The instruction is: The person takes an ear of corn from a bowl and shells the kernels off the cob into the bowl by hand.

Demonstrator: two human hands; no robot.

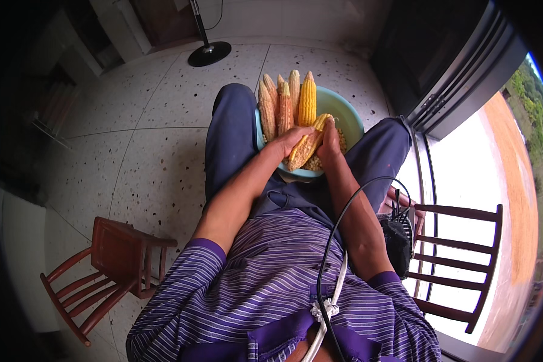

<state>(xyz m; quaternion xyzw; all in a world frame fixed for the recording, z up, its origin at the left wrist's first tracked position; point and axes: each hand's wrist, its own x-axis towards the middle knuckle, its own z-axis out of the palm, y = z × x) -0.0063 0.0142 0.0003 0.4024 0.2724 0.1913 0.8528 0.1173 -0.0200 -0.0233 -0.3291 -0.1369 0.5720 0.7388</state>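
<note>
Both my hands grip one ear of dried corn [304, 153], tilted over a blue-green plastic basin [350, 111] held between my knees. My left hand [294, 138] holds its left side, and my right hand [329, 140] is around its right side near the upper end. Yellow kernels remain at the top and along the edges; the middle and lower face are stripped bare. A full yellow ear [307, 102] stands in the basin, beside several shelled cobs [267, 111], one of them reddish [285, 111]. Loose kernels [314, 164] cover part of the bottom.
A wooden chair [117, 246] is on the left, and another slatted chair [457, 246] is at the right by the open doorway. A black bag with cables [396, 240] rests there. A round black stand base [209, 53] is on the speckled floor. A black cable [328, 253] crosses my chest.
</note>
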